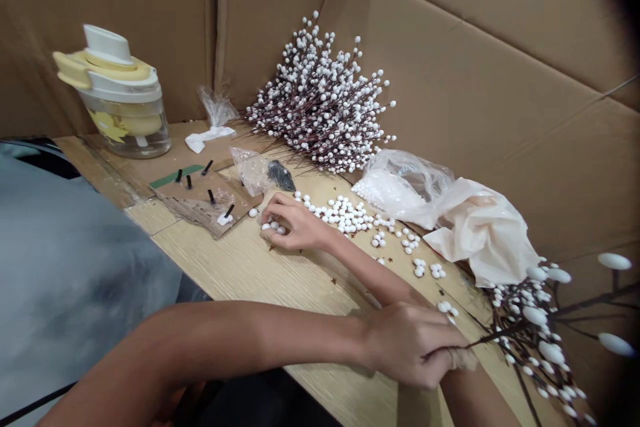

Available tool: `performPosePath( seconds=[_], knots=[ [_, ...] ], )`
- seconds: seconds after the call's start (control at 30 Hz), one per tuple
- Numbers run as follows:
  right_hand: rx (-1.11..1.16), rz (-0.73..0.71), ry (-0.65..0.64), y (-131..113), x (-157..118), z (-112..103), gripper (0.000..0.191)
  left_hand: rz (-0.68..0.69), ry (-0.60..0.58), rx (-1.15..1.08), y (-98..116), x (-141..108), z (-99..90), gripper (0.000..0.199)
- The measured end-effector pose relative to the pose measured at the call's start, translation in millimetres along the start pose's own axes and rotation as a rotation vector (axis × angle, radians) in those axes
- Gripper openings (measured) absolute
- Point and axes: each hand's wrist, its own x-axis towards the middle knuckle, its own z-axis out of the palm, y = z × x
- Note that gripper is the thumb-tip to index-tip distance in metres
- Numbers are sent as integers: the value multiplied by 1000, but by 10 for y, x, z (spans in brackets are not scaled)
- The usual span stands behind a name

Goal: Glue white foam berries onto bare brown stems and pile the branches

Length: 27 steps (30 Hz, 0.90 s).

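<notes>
My arms are crossed over the table. My left hand (415, 345), reaching in from the lower left, is closed around the brown stem of an artificial berry branch (520, 330), whose white berries stick out to the right. Farther up, my right hand (293, 223) curls its fingers and thumb around a few white berries (273, 227) near the table's left edge. Loose white berries (345, 213) spread over the tabletop to the right of that hand, some in small clusters (419, 268). Small brown star-shaped bits (334, 281) lie among them.
A large bunch of berry branches (320, 100) leans at the back against cardboard walls (450, 73). Plastic bags (405, 180) lie at right, one with white berries. A cardboard piece with black strips (200, 190) and a clear jug (143, 127) are at left.
</notes>
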Motion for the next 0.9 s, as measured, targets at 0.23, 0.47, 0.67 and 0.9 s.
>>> performPosePath(
  seconds=[0.23, 0.47, 0.67, 0.9],
  knots=[
    [19, 130, 109, 17, -278, -242, 28, 14, 60, -29, -3, -6, -11, 23],
    [115, 506, 624, 170, -1040, -654, 14, -27, 59, -103, 2, -27, -76, 22],
    [425, 751, 924, 15, -1882, -1110, 31, -127, 105, -107, -72, -54, -91, 16],
    [551, 823, 1152, -455, -2529, -1225, 32, -267, 95, -110, -127, 30, -144, 18]
  ],
)
